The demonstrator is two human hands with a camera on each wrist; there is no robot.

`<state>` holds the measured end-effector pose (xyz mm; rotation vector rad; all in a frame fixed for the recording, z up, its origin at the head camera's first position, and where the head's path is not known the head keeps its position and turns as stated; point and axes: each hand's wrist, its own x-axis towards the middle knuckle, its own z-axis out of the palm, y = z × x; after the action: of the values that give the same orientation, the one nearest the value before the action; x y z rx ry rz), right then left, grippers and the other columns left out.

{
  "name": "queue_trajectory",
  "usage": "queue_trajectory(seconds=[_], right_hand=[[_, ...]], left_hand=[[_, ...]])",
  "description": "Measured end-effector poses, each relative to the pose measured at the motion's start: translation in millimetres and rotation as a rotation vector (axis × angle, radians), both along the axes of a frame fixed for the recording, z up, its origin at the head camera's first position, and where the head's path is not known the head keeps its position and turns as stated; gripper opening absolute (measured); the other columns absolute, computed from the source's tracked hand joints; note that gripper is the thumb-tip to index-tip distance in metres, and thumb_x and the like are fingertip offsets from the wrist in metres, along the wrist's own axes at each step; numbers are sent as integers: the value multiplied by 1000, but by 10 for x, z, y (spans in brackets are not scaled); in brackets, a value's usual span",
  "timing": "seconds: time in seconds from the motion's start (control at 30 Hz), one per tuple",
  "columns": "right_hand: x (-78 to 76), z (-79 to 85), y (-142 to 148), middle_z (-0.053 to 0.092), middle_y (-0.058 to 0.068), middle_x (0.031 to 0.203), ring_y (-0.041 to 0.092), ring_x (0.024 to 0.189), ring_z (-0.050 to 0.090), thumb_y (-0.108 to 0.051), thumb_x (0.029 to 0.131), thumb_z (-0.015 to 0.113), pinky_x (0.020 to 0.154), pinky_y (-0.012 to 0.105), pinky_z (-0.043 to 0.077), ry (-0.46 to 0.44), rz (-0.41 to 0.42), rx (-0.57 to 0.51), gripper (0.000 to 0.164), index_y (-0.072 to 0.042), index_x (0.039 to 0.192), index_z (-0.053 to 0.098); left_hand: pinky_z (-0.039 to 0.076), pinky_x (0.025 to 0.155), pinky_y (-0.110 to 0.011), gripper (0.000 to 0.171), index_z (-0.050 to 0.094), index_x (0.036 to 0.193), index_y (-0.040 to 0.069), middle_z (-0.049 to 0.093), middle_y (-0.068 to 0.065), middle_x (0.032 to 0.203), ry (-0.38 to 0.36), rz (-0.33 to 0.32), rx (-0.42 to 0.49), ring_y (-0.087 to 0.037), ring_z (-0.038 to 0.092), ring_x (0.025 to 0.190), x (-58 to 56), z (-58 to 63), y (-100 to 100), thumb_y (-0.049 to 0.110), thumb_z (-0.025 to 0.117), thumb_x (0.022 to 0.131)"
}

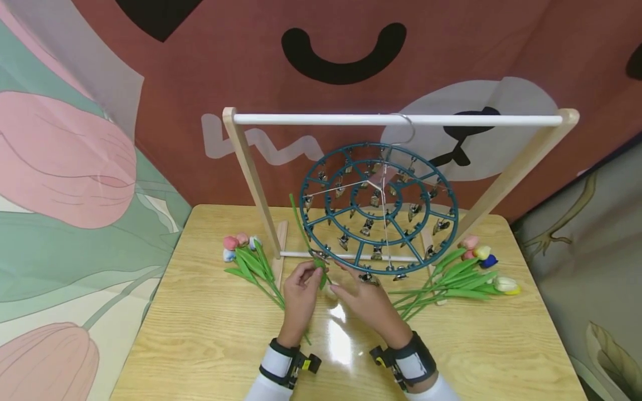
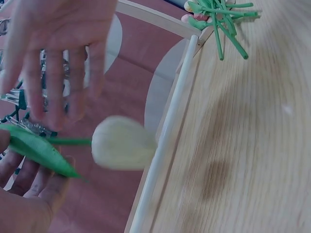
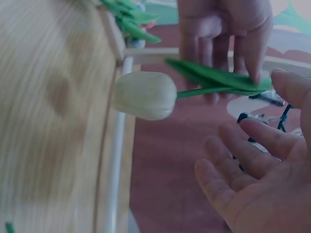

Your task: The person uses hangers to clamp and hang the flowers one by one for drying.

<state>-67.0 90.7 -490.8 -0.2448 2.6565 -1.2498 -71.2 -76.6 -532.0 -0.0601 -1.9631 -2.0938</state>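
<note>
A white tulip with a green stem hangs bloom-down at the front left rim of the round blue clip hanger (image 1: 361, 245). Its bloom (image 3: 145, 95) shows plainly in both wrist views. My left hand (image 1: 301, 292) pinches the tulip's stem and leaf (image 3: 218, 77) between thumb and fingers, just under a metal clip (image 1: 319, 254). The stem runs up past that clip; I cannot tell whether the clip grips it. On the bloom's other side is my right hand (image 1: 368, 303), its fingers extended and apart, holding nothing. In the left wrist view, the right hand's fingers (image 2: 56, 87) point downward.
The hanger hangs by its hook from the white bar (image 1: 321, 119) of a wooden stand. Several tulips lie at the left (image 1: 251, 259), and a larger bunch (image 1: 456, 281) lies at the right. One green stem (image 1: 307, 337) lies beside the left wrist. Metal clips dangle around the rings.
</note>
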Motion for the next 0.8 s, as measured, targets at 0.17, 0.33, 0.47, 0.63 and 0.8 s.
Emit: queue_trajectory(seconds=[0.17, 0.33, 0.47, 0.63, 0.8], right_hand=[[-3, -107, 103, 62, 30, 129, 43, 99, 68, -42, 97, 71, 89, 52, 60, 52, -17, 14, 65, 0, 144, 55], [-12, -160, 202, 64, 28, 114, 30, 82, 64, -44, 96, 72, 70, 40, 59, -9, -30, 25, 73, 13, 136, 53], [-1, -182, 310, 65, 22, 105, 23, 77, 62, -45, 98, 69, 71, 36, 57, 28, -5, 46, 53, 6, 113, 70], [9, -185, 524, 62, 35, 117, 48, 104, 64, -45, 106, 55, 93, 55, 56, 10, 31, 81, 61, 14, 105, 69], [1, -241, 761, 45, 35, 152, 58, 136, 46, -38, 110, 50, 108, 72, 43, 97, 38, 81, 55, 0, 149, 50]], left_hand=[[64, 88, -32, 17, 69, 109, -6, 71, -25, 110, -9, -23, 25, -26, 73, 99, -8, 5, -30, 8, 68, 100], [64, 86, -28, 15, 71, 111, 1, 73, -20, 112, -57, -63, -68, -30, 71, 104, -8, -23, -130, 10, 67, 101], [62, 87, -25, 16, 74, 114, 7, 74, -10, 116, -100, -93, -236, -30, 70, 111, 11, -67, -294, 6, 64, 101], [60, 97, -44, 32, 73, 121, 10, 72, -7, 126, -100, -141, -517, -31, 65, 122, 56, -111, -554, -6, 58, 97], [56, 104, -48, 50, 72, 122, 7, 71, -10, 127, 3, -161, -934, -30, 64, 124, 72, -148, -809, -21, 55, 85]])
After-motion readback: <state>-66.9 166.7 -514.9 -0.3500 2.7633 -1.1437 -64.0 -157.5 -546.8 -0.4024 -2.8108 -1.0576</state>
